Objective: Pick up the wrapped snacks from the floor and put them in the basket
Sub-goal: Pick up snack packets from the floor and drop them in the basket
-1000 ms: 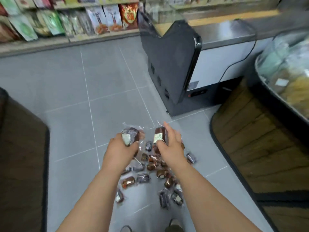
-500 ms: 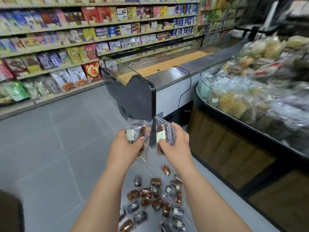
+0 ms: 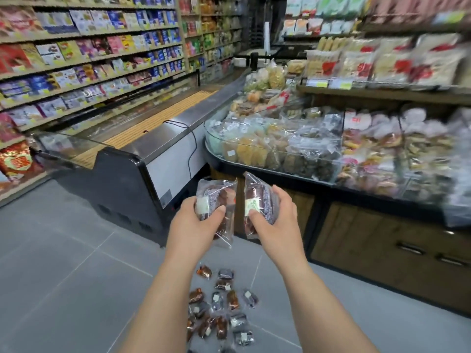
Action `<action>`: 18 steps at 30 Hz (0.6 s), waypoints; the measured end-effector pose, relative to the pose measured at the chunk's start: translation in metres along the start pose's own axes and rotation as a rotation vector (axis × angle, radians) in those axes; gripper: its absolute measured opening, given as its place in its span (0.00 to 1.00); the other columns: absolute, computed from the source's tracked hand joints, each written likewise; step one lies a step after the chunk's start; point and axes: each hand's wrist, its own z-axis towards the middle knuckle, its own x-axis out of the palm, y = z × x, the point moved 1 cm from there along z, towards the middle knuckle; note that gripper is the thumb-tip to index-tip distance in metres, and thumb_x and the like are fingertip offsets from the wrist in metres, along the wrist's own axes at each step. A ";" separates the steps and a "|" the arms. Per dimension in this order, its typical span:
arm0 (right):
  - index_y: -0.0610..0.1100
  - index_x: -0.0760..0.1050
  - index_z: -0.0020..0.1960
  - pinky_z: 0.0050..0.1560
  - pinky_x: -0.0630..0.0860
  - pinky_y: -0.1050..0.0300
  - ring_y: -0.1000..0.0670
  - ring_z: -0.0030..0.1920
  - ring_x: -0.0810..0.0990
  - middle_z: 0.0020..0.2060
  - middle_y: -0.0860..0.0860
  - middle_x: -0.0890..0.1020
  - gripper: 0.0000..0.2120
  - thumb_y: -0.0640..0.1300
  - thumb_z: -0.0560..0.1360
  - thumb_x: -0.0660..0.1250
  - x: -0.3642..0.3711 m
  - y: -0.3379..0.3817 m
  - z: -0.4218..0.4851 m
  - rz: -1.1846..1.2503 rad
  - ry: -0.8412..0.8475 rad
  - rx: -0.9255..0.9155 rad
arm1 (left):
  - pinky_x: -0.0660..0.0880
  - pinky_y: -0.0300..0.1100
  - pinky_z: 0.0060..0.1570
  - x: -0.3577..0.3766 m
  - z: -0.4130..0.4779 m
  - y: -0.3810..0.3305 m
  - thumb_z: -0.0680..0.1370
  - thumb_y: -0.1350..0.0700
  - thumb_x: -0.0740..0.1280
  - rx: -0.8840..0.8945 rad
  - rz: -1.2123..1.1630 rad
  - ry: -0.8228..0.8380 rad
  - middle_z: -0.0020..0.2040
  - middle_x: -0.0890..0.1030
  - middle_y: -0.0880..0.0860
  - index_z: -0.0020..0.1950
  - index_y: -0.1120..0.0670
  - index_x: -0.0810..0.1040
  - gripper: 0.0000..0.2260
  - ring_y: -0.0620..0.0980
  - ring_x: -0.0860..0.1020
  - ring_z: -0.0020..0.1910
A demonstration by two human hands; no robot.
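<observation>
- Hands first: the left hand [image 3: 195, 226] is clenched around a clear plastic packet of dark brown snacks with a pale label [image 3: 216, 208], thumb pressed across its front.
- The right hand [image 3: 276, 220] grasps a second clear plastic packet of brown snacks with a pale green-printed label [image 3: 257, 203], fingers wrapped behind it and thumb at its lower edge.
- Both packets stand roughly upright, just beside each other with a narrow gap between them, held up well above the floor.
- Below the forearms, a scatter of small clear-wrapped brown and dark snacks [image 3: 221, 309] lies on the grey tiled floor [image 3: 63, 276], bunched between the two arms (some overlap, so a count is not possible).
- Ahead of the left hand stands a long black-and-white chest freezer with a glass top [image 3: 132, 159], a thin black cable hanging down its white side.
- To the right, a curved clear-fronted display bin heaped with bagged baked goods [image 3: 275, 149] sits on a wooden cabinet with dark metal handles [image 3: 382, 240].
- Tall wooden shelves of bright packaged goods [image 3: 89, 59] run along the far left wall.
</observation>
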 end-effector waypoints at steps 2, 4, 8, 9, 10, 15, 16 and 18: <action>0.55 0.59 0.71 0.62 0.67 0.61 0.60 0.60 0.68 0.66 0.55 0.63 0.29 0.46 0.74 0.68 -0.032 -0.004 -0.002 0.010 -0.061 0.003 | 0.67 0.37 0.37 0.022 -0.012 -0.019 0.73 0.42 0.68 0.036 0.004 0.047 0.49 0.79 0.46 0.61 0.50 0.73 0.20 0.47 0.76 0.48; 0.55 0.59 0.72 0.60 0.65 0.63 0.61 0.59 0.66 0.67 0.56 0.63 0.29 0.46 0.75 0.67 -0.067 -0.008 -0.007 0.012 -0.113 0.005 | 0.68 0.39 0.41 0.046 -0.027 -0.039 0.73 0.42 0.68 0.070 -0.005 0.085 0.51 0.79 0.47 0.62 0.49 0.73 0.20 0.47 0.76 0.50; 0.54 0.59 0.72 0.64 0.67 0.60 0.60 0.62 0.67 0.67 0.56 0.65 0.29 0.46 0.75 0.67 -0.147 -0.023 -0.021 0.006 -0.219 0.019 | 0.68 0.40 0.45 0.102 -0.066 -0.084 0.75 0.44 0.67 0.128 -0.031 0.163 0.54 0.78 0.47 0.65 0.51 0.72 0.21 0.47 0.75 0.51; 0.54 0.59 0.72 0.65 0.68 0.58 0.59 0.63 0.68 0.67 0.56 0.66 0.29 0.46 0.75 0.67 -0.169 -0.027 -0.027 0.004 -0.252 0.029 | 0.67 0.40 0.46 0.119 -0.078 -0.096 0.75 0.45 0.68 0.138 -0.034 0.189 0.54 0.77 0.47 0.64 0.51 0.72 0.20 0.47 0.74 0.51; 0.54 0.60 0.71 0.64 0.69 0.58 0.58 0.63 0.69 0.67 0.56 0.67 0.29 0.46 0.75 0.68 -0.192 -0.033 -0.033 0.000 -0.288 0.039 | 0.67 0.40 0.45 0.136 -0.090 -0.107 0.75 0.45 0.67 0.148 -0.034 0.219 0.53 0.77 0.47 0.64 0.51 0.72 0.20 0.47 0.74 0.50; 0.53 0.60 0.72 0.61 0.69 0.59 0.56 0.65 0.69 0.67 0.56 0.68 0.29 0.46 0.74 0.67 -0.308 -0.061 -0.069 -0.002 -0.461 0.089 | 0.66 0.32 0.34 0.223 -0.157 -0.163 0.76 0.49 0.67 0.206 -0.060 0.371 0.47 0.76 0.43 0.63 0.50 0.71 0.17 0.40 0.74 0.42; 0.53 0.60 0.72 0.62 0.69 0.59 0.55 0.66 0.70 0.67 0.56 0.68 0.29 0.46 0.74 0.67 -0.329 -0.065 -0.077 -0.001 -0.492 0.094 | 0.66 0.32 0.34 0.238 -0.172 -0.173 0.75 0.49 0.67 0.220 -0.065 0.406 0.47 0.76 0.43 0.63 0.50 0.70 0.18 0.40 0.74 0.42; 0.52 0.60 0.72 0.62 0.69 0.60 0.55 0.65 0.70 0.67 0.55 0.68 0.30 0.46 0.74 0.68 -0.368 -0.074 -0.096 0.004 -0.558 0.104 | 0.68 0.34 0.36 0.268 -0.200 -0.191 0.75 0.49 0.68 0.259 -0.063 0.474 0.51 0.77 0.45 0.65 0.50 0.70 0.20 0.40 0.75 0.44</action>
